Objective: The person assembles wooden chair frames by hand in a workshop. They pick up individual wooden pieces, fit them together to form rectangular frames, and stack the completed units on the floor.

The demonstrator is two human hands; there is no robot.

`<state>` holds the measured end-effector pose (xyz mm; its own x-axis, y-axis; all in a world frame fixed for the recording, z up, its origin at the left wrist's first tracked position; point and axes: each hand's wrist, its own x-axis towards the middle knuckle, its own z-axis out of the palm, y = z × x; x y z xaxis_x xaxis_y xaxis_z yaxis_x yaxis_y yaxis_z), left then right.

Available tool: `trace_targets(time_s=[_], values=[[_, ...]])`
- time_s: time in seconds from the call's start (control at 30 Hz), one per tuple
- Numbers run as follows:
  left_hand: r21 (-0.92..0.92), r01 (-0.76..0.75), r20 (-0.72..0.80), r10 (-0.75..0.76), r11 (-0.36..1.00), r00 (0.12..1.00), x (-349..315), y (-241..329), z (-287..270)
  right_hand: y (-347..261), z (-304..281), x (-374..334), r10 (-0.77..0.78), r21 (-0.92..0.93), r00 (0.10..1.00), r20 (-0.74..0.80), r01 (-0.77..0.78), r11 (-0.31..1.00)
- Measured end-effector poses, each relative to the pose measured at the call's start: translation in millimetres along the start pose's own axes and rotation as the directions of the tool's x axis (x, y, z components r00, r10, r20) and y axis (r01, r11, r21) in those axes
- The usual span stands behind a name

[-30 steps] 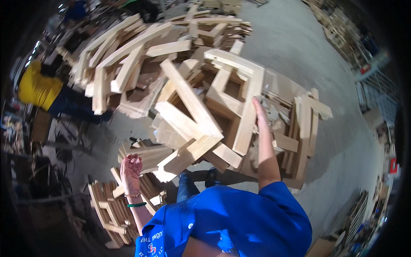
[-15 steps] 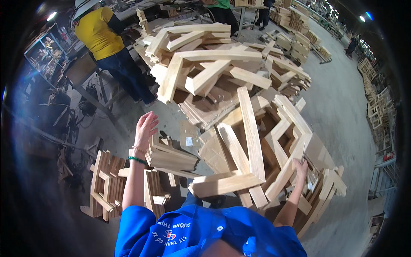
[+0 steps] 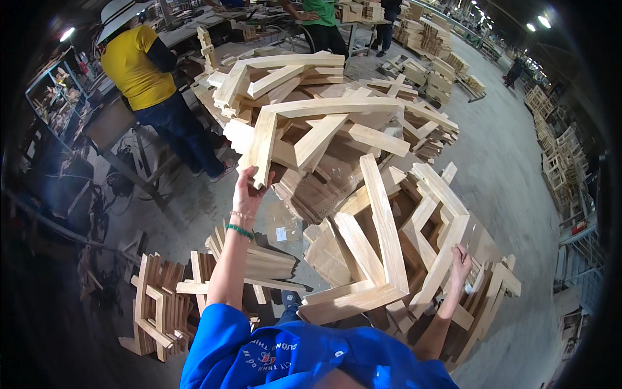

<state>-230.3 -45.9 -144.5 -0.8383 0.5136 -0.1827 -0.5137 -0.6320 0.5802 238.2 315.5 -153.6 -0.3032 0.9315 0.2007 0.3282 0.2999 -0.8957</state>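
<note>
At the near edge of the far pile, my left hand (image 3: 251,189) is closed round the lower end of a pale L-shaped wooden frame piece (image 3: 262,139). The piece's long arm reaches right across the top of the stack. My right hand (image 3: 461,264), its fingers curled, is beside another angled wooden frame piece (image 3: 444,262) on the right. Something thin may show just above those fingers, too small to name. Between my hands, another L-shaped wooden piece (image 3: 387,230) lies over an open cardboard box (image 3: 327,259) holding more pieces.
Low at my left are stacked wooden frame parts (image 3: 155,308). A person in a yellow shirt (image 3: 139,71) stands at a bench far left, another in a green shirt (image 3: 319,13) at the back. Wooden frames (image 3: 551,155) line the right side of the concrete floor (image 3: 499,149).
My left hand has moved forward and right from the air above the low stacks to take hold of the L-shaped piece's end. My right hand remains by the right-hand pieces.
</note>
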Motion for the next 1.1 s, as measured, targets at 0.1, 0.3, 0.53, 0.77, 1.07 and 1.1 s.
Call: trace_targets(time_s=[0.1,0.3,0.53,0.77,1.07,1.1], values=[[-0.068,-0.061,-0.112,0.053,0.996,0.992,-47.1,-5.4,-11.5,-45.6,32.6,-9.2,0.060,0.187,0.988,0.142,-0.087,0.979],[-0.448,0.344,0.072,-0.350,0.825,0.934,-173.9,-48.1,27.3,-153.4,94.2,10.5,-0.334,0.548,0.938,0.094,0.231,0.804],[-0.503,0.683,0.470,-0.496,0.530,0.730,-250.0,-96.0,50.9,-247.5,110.9,28.3,-0.539,0.757,0.841,0.042,0.325,0.566],[-0.622,0.736,0.540,-0.536,0.267,0.650,-273.5,-131.0,64.3,-239.4,70.7,25.0,-0.583,0.622,0.810,0.063,0.425,0.657],[0.388,0.398,0.425,-0.545,0.831,0.723,-227.1,-134.4,105.3,-236.5,89.6,3.7,-0.576,0.774,0.790,0.210,0.225,0.592],[0.560,0.325,0.289,-0.547,0.762,0.786,-219.5,-133.1,119.7,-236.3,99.7,5.1,-0.586,0.730,0.784,0.205,0.277,0.625]])
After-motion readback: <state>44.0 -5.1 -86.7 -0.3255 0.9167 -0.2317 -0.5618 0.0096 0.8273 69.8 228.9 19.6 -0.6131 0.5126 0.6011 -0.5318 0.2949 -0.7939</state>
